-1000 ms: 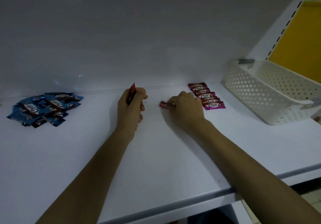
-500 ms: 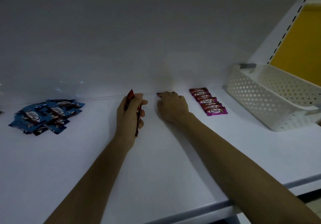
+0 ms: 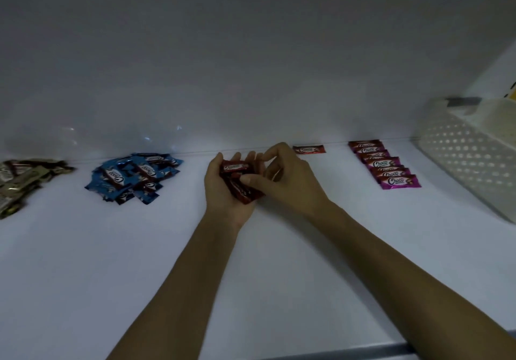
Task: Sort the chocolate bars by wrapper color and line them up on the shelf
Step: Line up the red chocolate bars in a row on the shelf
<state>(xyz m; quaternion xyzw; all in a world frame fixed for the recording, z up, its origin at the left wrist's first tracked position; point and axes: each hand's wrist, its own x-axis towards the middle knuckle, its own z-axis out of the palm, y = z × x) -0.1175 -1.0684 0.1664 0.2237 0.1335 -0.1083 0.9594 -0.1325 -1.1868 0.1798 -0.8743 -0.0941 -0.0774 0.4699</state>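
- The left hand (image 3: 220,197) lies palm up, fingers cupped round a small stack of red bars (image 3: 236,167), just above the shelf (image 3: 279,276).
- The right hand (image 3: 290,186) meets the stack from its own left. Its thumb rests on a lower bar and its fingers bend over the top one. Whether it has a bar pinched, I cannot tell.
- One laid bar (image 3: 309,149) lies just beyond the right hand's knuckles, by the back wall, with its long axis running left to right. The right hand is the nearer one, so the next bar probably goes down just in front of the laid bar, parallel to it.
- In the palm, the top bar lies crosswise and the lower ones slant toward the wrist, so those would need a turn first.
- The bars are short and flat, in glossy dark red wrappers with a pale logo.
- Further right of the right hand is a pink row (image 3: 386,169), overlapped, then a basket (image 3: 452,153).
- Left of the left hand is a loose blue pile (image 3: 134,176), and beyond it a gold pile (image 3: 19,181).
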